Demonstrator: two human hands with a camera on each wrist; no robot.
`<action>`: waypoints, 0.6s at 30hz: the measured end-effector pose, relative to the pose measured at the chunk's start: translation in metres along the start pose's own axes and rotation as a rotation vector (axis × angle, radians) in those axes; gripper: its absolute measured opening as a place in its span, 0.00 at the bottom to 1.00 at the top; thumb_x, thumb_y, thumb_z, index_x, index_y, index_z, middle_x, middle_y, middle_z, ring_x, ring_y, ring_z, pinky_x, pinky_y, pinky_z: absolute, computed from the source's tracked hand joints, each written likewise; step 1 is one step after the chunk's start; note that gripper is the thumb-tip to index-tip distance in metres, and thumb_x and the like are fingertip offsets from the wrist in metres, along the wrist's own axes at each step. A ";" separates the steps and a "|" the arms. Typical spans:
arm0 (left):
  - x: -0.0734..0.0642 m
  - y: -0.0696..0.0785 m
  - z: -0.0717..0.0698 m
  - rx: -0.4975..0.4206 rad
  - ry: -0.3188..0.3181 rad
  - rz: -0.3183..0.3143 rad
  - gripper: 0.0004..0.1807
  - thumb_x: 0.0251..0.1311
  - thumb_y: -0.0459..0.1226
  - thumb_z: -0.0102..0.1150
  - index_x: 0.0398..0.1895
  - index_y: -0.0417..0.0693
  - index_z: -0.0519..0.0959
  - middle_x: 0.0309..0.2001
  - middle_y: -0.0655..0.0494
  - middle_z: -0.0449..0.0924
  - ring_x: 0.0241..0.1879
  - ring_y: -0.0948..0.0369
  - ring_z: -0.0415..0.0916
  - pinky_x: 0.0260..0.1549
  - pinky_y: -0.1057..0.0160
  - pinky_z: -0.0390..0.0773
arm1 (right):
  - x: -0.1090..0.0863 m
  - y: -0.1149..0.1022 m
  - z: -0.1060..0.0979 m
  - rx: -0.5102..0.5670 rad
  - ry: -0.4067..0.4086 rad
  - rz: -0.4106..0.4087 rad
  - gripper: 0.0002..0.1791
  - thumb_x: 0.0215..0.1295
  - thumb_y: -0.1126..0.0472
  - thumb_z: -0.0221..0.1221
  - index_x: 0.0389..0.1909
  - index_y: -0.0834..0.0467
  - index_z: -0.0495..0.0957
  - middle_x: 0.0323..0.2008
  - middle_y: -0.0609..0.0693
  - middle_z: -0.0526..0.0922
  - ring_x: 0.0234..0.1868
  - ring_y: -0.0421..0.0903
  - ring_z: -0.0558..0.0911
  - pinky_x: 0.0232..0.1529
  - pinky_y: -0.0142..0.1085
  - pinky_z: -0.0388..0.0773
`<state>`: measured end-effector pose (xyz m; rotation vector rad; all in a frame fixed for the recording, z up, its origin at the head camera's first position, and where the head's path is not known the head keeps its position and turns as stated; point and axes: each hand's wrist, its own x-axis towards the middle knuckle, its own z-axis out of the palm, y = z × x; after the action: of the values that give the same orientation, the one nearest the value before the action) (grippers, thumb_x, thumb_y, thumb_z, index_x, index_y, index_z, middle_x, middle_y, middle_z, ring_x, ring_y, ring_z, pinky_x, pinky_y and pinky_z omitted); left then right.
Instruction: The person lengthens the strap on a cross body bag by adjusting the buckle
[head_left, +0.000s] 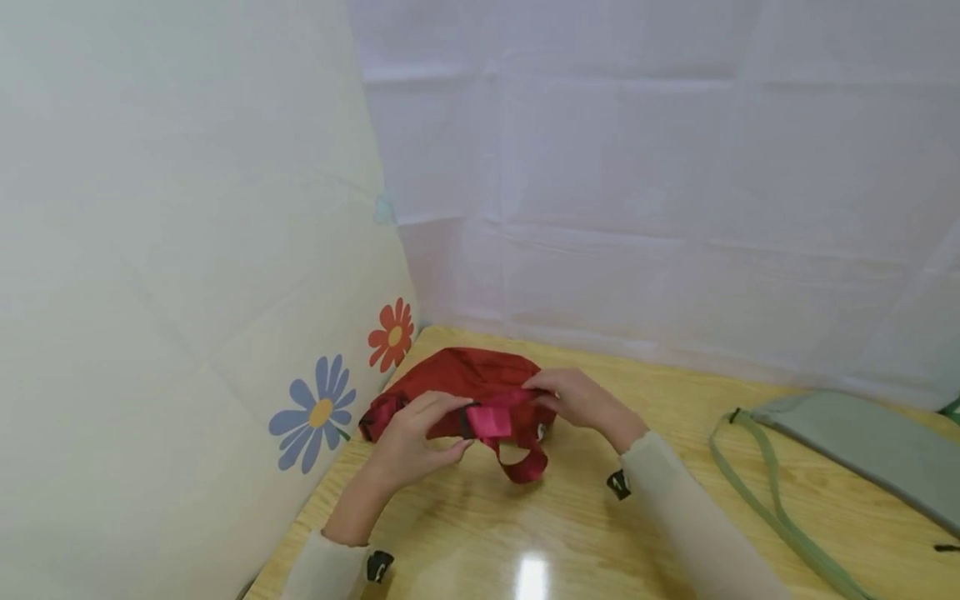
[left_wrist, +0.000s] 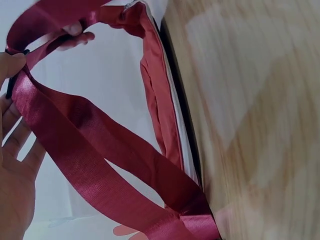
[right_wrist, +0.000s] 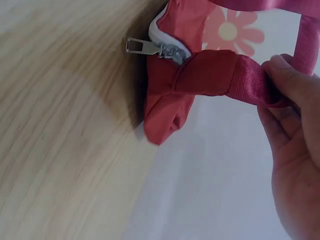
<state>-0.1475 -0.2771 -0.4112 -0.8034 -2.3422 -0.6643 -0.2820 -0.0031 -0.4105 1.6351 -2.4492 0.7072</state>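
Note:
A red fabric waist bag (head_left: 472,371) lies on the wooden table, close to the corner where two cloth walls meet. My left hand (head_left: 408,442) pinches a black strap slider (head_left: 468,422) between thumb and fingers. From it, the dark pink webbing strap (left_wrist: 85,165) runs back to the bag in the left wrist view. Between thumb and fingers, my right hand (right_wrist: 300,115) grips the strap close to the bag's end. Beside that end, the right wrist view shows a metal zipper pull (right_wrist: 142,47) on white zipper tape. A strap loop hangs between both hands.
A grey-green flat pouch (head_left: 862,450) with a green cord (head_left: 780,500) lies on the table (head_left: 465,542) at the right. White cloth (head_left: 187,208) with printed flowers stands along the left; plain cloth (head_left: 637,167) hangs behind.

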 end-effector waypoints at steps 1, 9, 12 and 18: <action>0.000 0.000 0.000 0.001 0.002 0.003 0.32 0.43 0.35 0.81 0.56 0.46 0.81 0.50 0.54 0.83 0.51 0.58 0.79 0.53 0.67 0.79 | -0.002 0.002 0.000 0.001 0.009 0.003 0.11 0.68 0.69 0.63 0.50 0.60 0.85 0.46 0.52 0.87 0.46 0.48 0.86 0.49 0.41 0.82; 0.000 0.002 -0.004 0.005 0.025 0.005 0.32 0.42 0.34 0.81 0.56 0.45 0.81 0.49 0.55 0.83 0.50 0.58 0.79 0.52 0.68 0.79 | -0.013 0.022 -0.005 0.024 0.068 0.069 0.11 0.68 0.70 0.62 0.49 0.62 0.84 0.47 0.55 0.87 0.48 0.53 0.86 0.50 0.44 0.82; -0.001 0.003 -0.008 -0.021 0.039 -0.014 0.32 0.42 0.33 0.81 0.55 0.45 0.82 0.48 0.54 0.83 0.49 0.58 0.79 0.54 0.71 0.76 | -0.020 0.033 -0.005 0.052 0.088 0.136 0.12 0.67 0.71 0.63 0.49 0.62 0.84 0.47 0.56 0.87 0.49 0.55 0.85 0.50 0.46 0.82; -0.004 0.002 -0.014 -0.072 0.042 -0.046 0.31 0.44 0.33 0.80 0.56 0.46 0.82 0.48 0.54 0.83 0.48 0.58 0.79 0.55 0.76 0.72 | -0.029 0.051 -0.003 0.093 0.100 0.225 0.11 0.67 0.68 0.64 0.50 0.60 0.85 0.46 0.54 0.88 0.50 0.54 0.85 0.53 0.49 0.80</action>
<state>-0.1384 -0.2859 -0.4035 -0.7615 -2.3162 -0.7819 -0.3158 0.0382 -0.4339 1.3288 -2.5878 0.9221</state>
